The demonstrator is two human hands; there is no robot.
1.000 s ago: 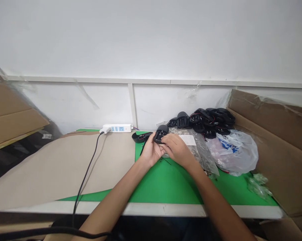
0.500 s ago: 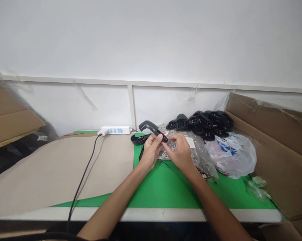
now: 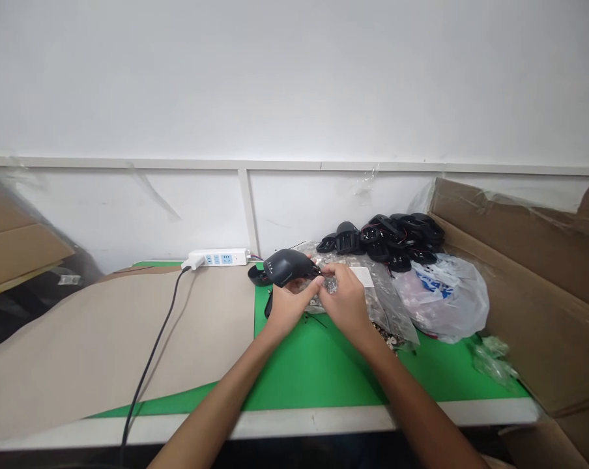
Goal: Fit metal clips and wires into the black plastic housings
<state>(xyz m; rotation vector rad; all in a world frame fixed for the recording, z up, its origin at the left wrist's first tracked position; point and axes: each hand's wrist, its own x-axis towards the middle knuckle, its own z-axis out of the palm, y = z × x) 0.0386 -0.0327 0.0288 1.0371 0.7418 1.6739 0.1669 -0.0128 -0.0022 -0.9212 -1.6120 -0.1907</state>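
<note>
A black, curved plastic housing (image 3: 289, 267) with a row of small slots on its rounded face is held up above the table. My left hand (image 3: 294, 306) grips it from below, its thumb along the near side. At the narrow right end, the thumb and index finger of my right hand (image 3: 343, 296) close on the housing; any small part between them is too small to make out. Behind my left hand, another black shell (image 3: 259, 276) lies on the green mat. A clear plastic bag of small metal parts (image 3: 387, 303) is spread out beyond my right hand.
Many black shells with thin red wires (image 3: 389, 238) are heaped at the back right, beside a white plastic bag (image 3: 445, 303). A cardboard box (image 3: 519, 299) borders the right. On the left, a power strip (image 3: 221, 258) with a black cable (image 3: 150, 365) touches brown paper (image 3: 177, 332).
The housing has been turned in my hands, so its rounded, slotted face now shows instead of its slim side. Both hands stay at it. The view has shifted slightly.
</note>
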